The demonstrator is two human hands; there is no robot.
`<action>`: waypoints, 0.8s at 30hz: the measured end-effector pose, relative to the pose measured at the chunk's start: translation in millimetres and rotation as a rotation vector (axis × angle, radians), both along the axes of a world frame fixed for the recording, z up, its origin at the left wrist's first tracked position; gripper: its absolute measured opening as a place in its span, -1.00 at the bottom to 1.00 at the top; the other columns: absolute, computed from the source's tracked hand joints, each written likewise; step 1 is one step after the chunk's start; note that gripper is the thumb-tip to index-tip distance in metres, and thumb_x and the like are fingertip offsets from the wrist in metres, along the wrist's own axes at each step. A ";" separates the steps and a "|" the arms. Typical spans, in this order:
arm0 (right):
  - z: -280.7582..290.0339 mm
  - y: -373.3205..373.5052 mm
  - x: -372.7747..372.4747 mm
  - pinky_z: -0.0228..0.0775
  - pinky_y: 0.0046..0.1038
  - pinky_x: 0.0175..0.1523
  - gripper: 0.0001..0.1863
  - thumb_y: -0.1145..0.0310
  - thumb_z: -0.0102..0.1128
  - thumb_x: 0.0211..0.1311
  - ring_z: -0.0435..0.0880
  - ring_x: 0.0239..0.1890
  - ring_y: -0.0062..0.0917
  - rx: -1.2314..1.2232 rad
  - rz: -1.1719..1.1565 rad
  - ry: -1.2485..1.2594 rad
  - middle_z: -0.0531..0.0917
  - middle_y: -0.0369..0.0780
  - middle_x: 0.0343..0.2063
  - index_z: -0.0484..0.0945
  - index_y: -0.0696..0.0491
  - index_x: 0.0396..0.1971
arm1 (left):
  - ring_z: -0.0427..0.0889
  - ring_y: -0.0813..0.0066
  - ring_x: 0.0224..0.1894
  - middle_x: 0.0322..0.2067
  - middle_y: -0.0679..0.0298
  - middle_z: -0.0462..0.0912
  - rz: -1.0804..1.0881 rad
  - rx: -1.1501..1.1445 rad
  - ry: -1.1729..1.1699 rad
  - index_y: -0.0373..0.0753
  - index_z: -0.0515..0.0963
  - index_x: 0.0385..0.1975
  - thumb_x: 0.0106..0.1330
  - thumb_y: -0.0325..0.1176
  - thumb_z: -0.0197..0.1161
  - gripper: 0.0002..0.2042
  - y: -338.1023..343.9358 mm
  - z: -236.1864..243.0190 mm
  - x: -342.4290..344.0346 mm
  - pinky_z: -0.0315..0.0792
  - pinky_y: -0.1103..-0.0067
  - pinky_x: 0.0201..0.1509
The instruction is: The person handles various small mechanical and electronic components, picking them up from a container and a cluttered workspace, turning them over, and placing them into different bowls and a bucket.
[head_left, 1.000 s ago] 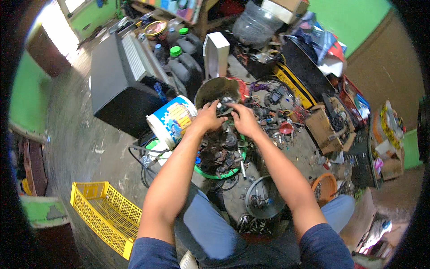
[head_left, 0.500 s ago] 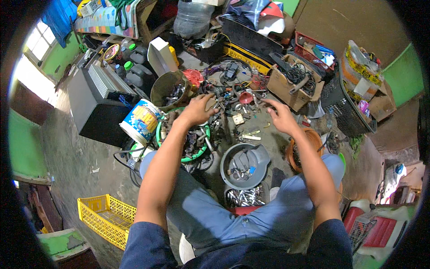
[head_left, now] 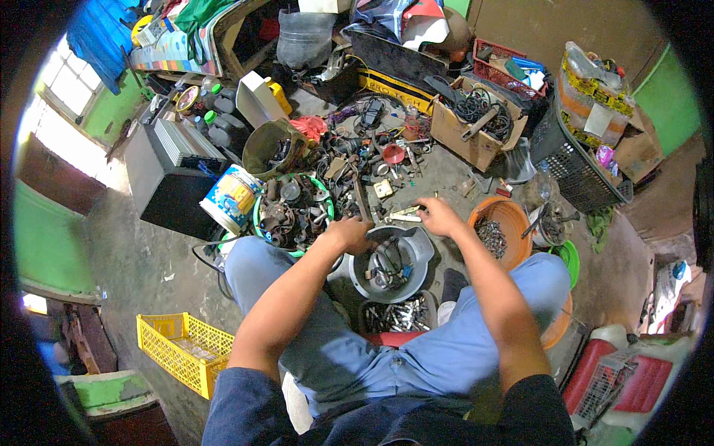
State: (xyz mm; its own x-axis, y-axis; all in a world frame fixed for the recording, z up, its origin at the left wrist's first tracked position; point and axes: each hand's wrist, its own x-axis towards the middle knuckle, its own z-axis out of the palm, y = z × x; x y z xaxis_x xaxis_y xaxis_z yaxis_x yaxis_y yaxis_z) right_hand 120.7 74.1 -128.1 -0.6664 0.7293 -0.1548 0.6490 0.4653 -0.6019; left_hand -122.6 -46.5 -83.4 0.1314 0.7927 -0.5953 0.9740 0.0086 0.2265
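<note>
A grey plastic basin [head_left: 426, 269] stands between my legs, with dark and grey metal parts [head_left: 392, 267] and a small blue piece inside. My left hand [head_left: 348, 235] hangs over its upper left rim, fingers curled down; what they hold, if anything, is hidden. My right hand [head_left: 442, 217] is low by the basin's upper right rim. Its index finger and thumb are apart beside the pale yellow strips [head_left: 404, 215] on the floor, and no grip on them shows. Below the basin sits a tray of shiny small metal parts [head_left: 398, 315].
A green-rimmed basin heaped with greasy parts [head_left: 294, 212] stands at the left. Loose parts and a red funnel [head_left: 393, 154] cover the floor ahead. To the right are an orange basin [head_left: 509, 223] and a cardboard box of cables [head_left: 476, 119]. A yellow crate [head_left: 178, 349] lies lower left.
Both hands have drawn back toward me from the scattered parts, the left to the grey basin, the right to the yellow strips. The dark parts in the basin look different. The view has shifted slightly.
</note>
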 end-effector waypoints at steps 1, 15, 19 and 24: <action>-4.5 -0.4 -2.8 0.42 -0.15 0.15 -0.67 0.37 0.19 0.28 0.62 0.02 -0.03 -0.005 0.006 -0.042 0.66 0.08 -0.09 0.60 0.14 0.01 | 0.38 -0.03 0.33 0.32 0.03 0.36 -0.001 -0.020 0.020 0.09 0.27 0.39 0.27 0.17 0.21 -0.31 -3.3 2.8 0.3 0.38 0.13 0.31; -119.9 -5.5 -111.5 0.49 -0.15 0.10 -0.67 0.31 0.23 0.21 0.68 -0.07 -0.06 -0.267 -0.016 0.019 0.71 0.03 -0.18 0.65 0.03 -0.03 | 0.39 -0.01 0.30 0.26 0.07 0.41 0.309 0.128 0.233 0.02 0.19 0.42 0.25 0.22 0.21 -0.22 -6.5 -73.7 -50.5 0.36 0.05 0.22; -136.0 -4.9 -146.7 0.50 -0.16 0.09 -0.67 0.30 0.23 0.20 0.69 -0.09 -0.09 -0.248 -0.028 -0.012 0.71 0.02 -0.22 0.66 0.00 -0.03 | 0.30 -0.07 0.37 0.37 0.01 0.26 0.287 0.066 0.226 0.11 0.10 0.47 0.28 0.30 0.10 -0.20 -6.4 -85.5 -58.8 0.32 0.02 0.28; -182.1 2.0 -172.4 0.35 -0.21 0.30 -0.64 0.22 0.28 0.19 0.47 0.20 -0.03 -0.265 0.097 -0.119 0.62 0.03 0.02 0.68 -0.15 0.01 | 0.05 -0.06 0.49 0.46 0.06 0.11 0.213 0.056 0.278 0.15 0.17 0.45 0.32 0.34 -0.02 -0.27 1.9 -87.7 -61.6 -0.13 -0.26 0.40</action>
